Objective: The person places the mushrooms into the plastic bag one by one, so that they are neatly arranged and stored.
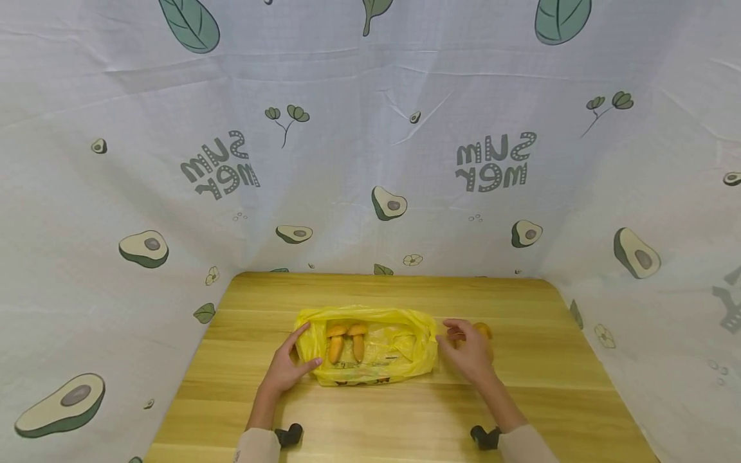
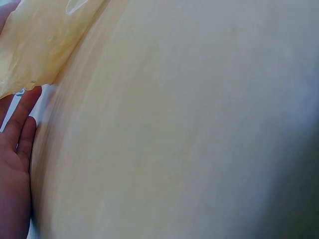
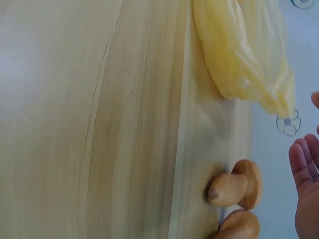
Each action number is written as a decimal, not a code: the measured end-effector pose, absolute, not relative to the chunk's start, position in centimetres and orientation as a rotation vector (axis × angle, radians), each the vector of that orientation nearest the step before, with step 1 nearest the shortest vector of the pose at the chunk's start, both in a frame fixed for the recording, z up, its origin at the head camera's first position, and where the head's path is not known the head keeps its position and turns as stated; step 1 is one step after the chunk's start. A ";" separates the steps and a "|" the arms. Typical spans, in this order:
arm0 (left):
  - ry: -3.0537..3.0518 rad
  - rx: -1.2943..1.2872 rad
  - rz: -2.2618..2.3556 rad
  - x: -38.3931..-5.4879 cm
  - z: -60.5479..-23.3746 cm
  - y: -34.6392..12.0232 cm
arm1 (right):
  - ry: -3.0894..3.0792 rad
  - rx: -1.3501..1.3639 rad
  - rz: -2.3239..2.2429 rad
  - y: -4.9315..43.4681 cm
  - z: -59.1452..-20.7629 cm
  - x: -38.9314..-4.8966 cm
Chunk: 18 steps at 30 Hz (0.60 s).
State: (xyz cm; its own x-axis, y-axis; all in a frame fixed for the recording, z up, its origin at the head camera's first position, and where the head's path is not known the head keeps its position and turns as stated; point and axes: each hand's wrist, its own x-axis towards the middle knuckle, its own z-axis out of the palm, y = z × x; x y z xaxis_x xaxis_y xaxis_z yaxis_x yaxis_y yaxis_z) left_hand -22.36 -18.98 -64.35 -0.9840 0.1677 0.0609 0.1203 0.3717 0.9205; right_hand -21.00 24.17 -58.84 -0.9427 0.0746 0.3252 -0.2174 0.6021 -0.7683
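A yellow plastic bag [image 1: 361, 375] lies on the table with its mouth spread wide, and inside its left part two orange-brown mushrooms [image 1: 358, 347] lie side by side. My left hand [image 1: 283, 368] is at the bag's left end, thumb and forefinger spread along the rim. In the left wrist view, other fingers [image 2: 25, 112] extend beneath the bag's edge. Just off the bag's right end is my right hand [image 1: 471, 354], fingers loosely bent with nothing between them. Two more mushrooms [image 3: 229, 189] lie on the table beside it, partly hidden by the hand in the head view.
The wooden table [image 1: 382, 424] is backed and flanked by a white cloth [image 1: 347, 161] printed with avocados and leaves. A black wrist camera mount [image 1: 289, 435] sits at the left wrist, another [image 1: 485, 438] at the right.
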 end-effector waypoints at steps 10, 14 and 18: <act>2.535 0.272 1.722 -22.4 -64.4 -19.2 | -2.524 0.105 1.212 25.8 -59.2 -20.4; 2.532 0.264 1.726 -22.4 -64.3 -19.1 | -2.535 0.087 1.190 26.5 -59.7 -20.2; 2.550 0.272 1.724 -22.4 -64.3 -19.0 | -2.541 0.074 1.190 27.6 -60.2 -20.2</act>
State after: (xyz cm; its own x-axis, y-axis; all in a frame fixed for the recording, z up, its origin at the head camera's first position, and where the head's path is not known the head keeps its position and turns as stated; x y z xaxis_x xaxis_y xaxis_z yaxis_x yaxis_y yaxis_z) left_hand -22.36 -19.02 -64.30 -0.9831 0.1743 0.0555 0.1165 0.3623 0.9248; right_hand -20.21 27.58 -60.21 -0.9430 0.0933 0.3196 -0.1857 0.6492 -0.7376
